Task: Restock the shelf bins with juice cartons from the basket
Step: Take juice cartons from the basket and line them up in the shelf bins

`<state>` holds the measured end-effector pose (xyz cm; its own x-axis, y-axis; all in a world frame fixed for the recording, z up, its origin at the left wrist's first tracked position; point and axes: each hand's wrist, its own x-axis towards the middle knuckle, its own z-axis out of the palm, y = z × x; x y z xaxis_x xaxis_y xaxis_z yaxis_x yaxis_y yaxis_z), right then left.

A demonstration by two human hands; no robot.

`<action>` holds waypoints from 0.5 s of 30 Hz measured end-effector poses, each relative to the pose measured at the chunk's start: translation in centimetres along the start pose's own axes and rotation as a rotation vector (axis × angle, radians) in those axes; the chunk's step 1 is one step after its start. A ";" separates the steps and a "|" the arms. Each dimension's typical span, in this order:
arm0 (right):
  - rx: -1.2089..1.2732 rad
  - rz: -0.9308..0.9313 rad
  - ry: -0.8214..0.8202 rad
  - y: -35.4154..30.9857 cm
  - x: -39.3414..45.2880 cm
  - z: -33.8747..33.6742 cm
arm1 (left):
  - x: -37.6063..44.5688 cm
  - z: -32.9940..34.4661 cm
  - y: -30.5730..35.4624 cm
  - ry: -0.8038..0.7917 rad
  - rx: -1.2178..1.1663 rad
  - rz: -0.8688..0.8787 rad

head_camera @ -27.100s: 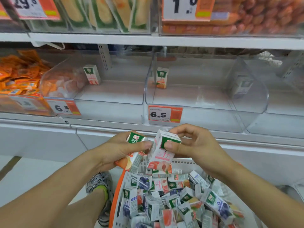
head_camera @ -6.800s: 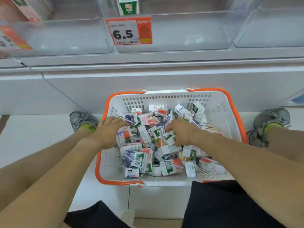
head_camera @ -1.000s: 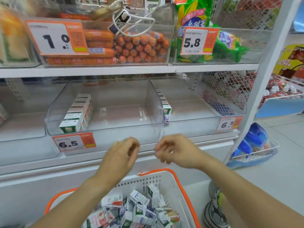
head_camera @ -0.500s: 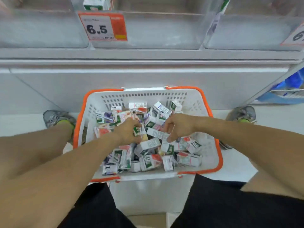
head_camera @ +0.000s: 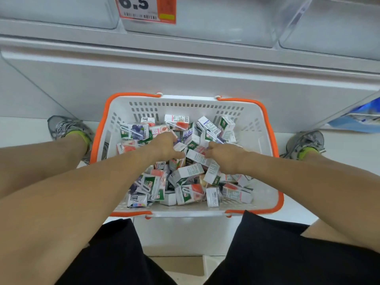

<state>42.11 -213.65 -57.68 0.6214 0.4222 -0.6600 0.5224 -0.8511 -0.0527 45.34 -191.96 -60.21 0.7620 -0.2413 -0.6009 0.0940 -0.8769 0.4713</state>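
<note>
A white basket with an orange rim (head_camera: 267,128) stands on the floor between my feet, holding several small juice cartons (head_camera: 189,194) in a loose heap. Both hands are down in the heap near its middle. My left hand (head_camera: 165,146) has its fingers curled, and a small carton (head_camera: 180,146) sits pinched at its fingertips. My right hand (head_camera: 224,156) grips a white carton (head_camera: 197,157) between thumb and fingers. The clear shelf bins (head_camera: 226,27) run along the top edge, and only their front walls show.
An orange price tag reading 6.5 (head_camera: 147,9) hangs on the bin front. The white shelf base (head_camera: 185,75) rises just behind the basket. My shoes (head_camera: 67,128) (head_camera: 304,142) flank the basket. A blue package (head_camera: 359,118) lies at the right.
A second ago both hands hung empty in front of the bins. My view then dropped to the basket, and the hands went into the heap and closed on cartons.
</note>
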 end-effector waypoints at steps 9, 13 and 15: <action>0.288 0.029 0.069 3.3 -3.1 -4.2 | -1.7 -3.0 2.3 0.031 -0.218 -0.145; 0.842 0.124 0.199 5.6 -6.3 -7.9 | -3.7 -6.6 4.9 0.036 -0.606 -0.164; 1.179 0.117 0.267 6.2 -7.4 -9.1 | -5.2 -8.9 6.7 -0.047 -0.754 -0.118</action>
<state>46.09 -219.24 -46.25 0.8023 0.2570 -0.5387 -0.3101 -0.5916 -0.7442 47.73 -192.88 -48.21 0.6931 -0.1963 -0.6936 0.5977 -0.3814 0.7052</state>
